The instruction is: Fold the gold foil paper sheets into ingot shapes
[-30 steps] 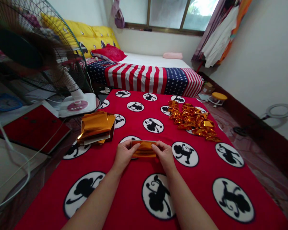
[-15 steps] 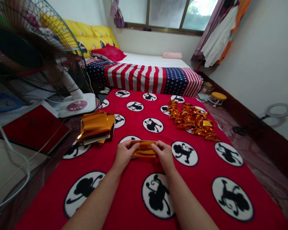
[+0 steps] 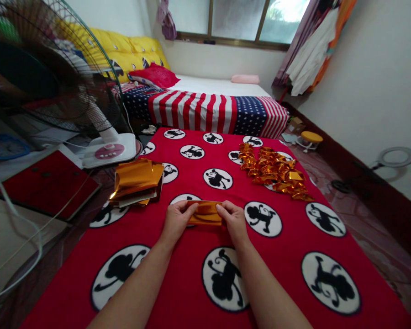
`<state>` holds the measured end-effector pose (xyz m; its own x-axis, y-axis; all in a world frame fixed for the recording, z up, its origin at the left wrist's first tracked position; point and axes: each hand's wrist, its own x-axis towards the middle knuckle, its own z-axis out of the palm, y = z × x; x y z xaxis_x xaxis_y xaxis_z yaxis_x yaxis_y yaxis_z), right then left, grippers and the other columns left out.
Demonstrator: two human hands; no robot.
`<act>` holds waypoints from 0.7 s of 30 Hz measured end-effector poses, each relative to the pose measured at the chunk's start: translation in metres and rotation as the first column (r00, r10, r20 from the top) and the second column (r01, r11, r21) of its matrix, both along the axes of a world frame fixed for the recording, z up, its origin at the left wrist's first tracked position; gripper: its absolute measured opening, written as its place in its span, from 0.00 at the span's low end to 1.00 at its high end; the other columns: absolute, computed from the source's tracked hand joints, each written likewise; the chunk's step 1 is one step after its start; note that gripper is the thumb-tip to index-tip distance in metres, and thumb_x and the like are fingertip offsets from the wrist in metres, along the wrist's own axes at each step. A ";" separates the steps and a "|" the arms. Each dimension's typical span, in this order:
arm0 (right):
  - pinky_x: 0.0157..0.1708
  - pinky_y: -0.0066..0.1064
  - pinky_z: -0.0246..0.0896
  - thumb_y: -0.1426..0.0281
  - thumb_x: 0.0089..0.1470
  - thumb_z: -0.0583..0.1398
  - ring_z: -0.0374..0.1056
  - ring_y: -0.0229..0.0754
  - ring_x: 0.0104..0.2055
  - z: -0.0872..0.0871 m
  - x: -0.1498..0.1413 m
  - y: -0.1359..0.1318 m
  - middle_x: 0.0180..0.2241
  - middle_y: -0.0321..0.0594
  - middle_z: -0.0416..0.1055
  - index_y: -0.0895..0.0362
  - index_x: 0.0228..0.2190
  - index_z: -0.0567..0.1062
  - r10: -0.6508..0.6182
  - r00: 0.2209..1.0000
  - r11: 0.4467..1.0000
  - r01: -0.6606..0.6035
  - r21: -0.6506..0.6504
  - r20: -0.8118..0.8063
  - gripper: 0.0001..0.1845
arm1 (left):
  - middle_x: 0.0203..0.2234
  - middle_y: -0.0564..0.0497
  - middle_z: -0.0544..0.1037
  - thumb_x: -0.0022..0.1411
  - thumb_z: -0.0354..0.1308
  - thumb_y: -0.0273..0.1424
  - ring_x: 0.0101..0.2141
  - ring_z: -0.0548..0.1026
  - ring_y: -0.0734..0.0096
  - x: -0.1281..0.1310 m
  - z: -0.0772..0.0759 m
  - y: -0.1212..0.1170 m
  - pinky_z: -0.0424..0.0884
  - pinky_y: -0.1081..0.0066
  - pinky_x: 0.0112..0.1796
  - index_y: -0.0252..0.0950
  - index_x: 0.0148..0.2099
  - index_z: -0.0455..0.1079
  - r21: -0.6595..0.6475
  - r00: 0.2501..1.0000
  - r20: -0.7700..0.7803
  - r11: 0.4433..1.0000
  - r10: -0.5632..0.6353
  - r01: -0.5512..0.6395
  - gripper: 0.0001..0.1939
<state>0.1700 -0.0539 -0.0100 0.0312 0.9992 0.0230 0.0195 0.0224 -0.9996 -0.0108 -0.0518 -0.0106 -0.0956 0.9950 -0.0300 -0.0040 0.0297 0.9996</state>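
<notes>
My left hand: [image 3: 176, 221] thumb on top and fingers behind, pinching the left end of the gold foil sheet [image 3: 207, 214].
My right hand: [image 3: 235, 222] pinching the right end the same way, its thumb on the upper part of the foil.
Foil in my grip: gathered into a short, wide band, lying level between my two thumbs, its shiny front bowed and creased (whether its lower edge touches the cloth, I cannot tell).
Red monkey-print cloth: [image 3: 178, 274] spread beneath my forearms, with black monkeys in white circles; one circle shows partly behind my left hand and the foil.
Flat foil stack: [image 3: 139, 178] loosely piled gold sheets at the cloth's left edge, beyond my left hand and apart from it, their corners out of line.
Folded foil pieces: [image 3: 289, 177] a cluster of pointed, glossy shapes in rough rows on the far right part of the cloth, well apart from my right hand.
Electric fan: [image 3: 20, 71] on my left, blades blurred behind the wire guard, its white base near the flat stack.
Bed: [image 3: 205, 82] past the far edge of the cloth, with a stars-and-stripes cover [image 3: 193, 109] down its side, a red pillow [image 3: 155, 75] and a pink pillow [image 3: 245, 79] on top.
Right-hand floor: a yellow-topped stool [image 3: 311, 136] near a cardboard box [image 3: 296, 124].
</notes>
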 end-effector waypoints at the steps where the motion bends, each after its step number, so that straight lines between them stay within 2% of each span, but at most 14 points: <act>1: 0.16 0.26 0.42 0.57 0.50 0.62 0.49 0.31 0.16 0.000 0.000 0.000 0.15 0.28 0.54 0.55 0.18 0.63 0.001 1.000 1.000 -0.001 -0.003 -0.004 0.20 | 0.25 0.49 0.81 0.53 0.64 0.40 0.25 0.76 0.70 0.000 0.000 0.000 0.70 0.75 0.26 0.31 0.34 0.77 -0.001 1.000 0.002 1.000 -0.003 0.003 0.15; 14: 0.18 0.26 0.40 0.56 0.50 0.62 0.48 0.32 0.19 0.003 -0.001 -0.001 0.17 0.29 0.52 0.55 0.17 0.61 -0.020 1.000 1.000 0.020 0.022 -0.003 0.22 | 0.26 0.50 0.81 0.52 0.64 0.40 0.25 0.76 0.70 0.002 0.004 -0.001 0.70 0.75 0.26 0.31 0.33 0.78 -0.009 1.000 -0.025 1.000 0.004 -0.004 0.15; 21: 0.19 0.27 0.40 0.59 0.52 0.61 0.48 0.31 0.19 -0.001 -0.001 -0.001 0.17 0.28 0.51 0.55 0.17 0.60 -0.031 0.999 0.999 0.031 0.030 0.005 0.22 | 0.26 0.50 0.81 0.53 0.64 0.40 0.25 0.75 0.71 0.001 -0.002 0.001 0.68 0.76 0.26 0.31 0.34 0.78 0.021 0.998 -0.055 1.000 0.008 -0.006 0.15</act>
